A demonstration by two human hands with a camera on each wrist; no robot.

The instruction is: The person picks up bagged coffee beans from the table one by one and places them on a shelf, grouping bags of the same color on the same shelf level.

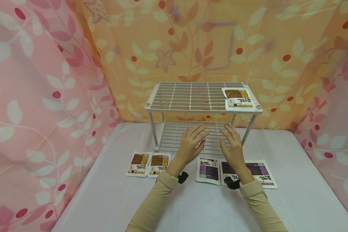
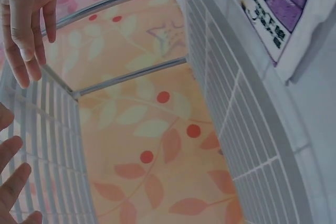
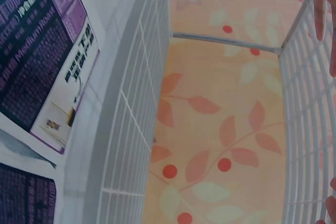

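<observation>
My left hand [image 1: 191, 143] and right hand [image 1: 232, 145] are raised in front of a white two-tier wire rack [image 1: 203, 111], a gap between them. Both have their fingers spread and hold nothing. In the head view they overlap the lower shelf [image 1: 169, 137]. Below my right hand, purple-and-white coffee packets lie on the table: one on the left [image 1: 208, 170], one partly hidden by my wrist [image 1: 227, 170], and one on the right [image 1: 261, 173]. Two brown-and-yellow packets [image 1: 139, 163] lie side by side, left of my left forearm. Another brown-and-yellow packet [image 1: 238, 98] rests on the top shelf's right end.
The rack stands on a white-covered table [image 1: 104, 199] near its back edge. Metal posts [image 1: 153, 127] support the top shelf at its corners. An orange patterned curtain [image 1: 127, 74] hangs behind, and pink patterned cloth [image 1: 40, 116] closes off the sides.
</observation>
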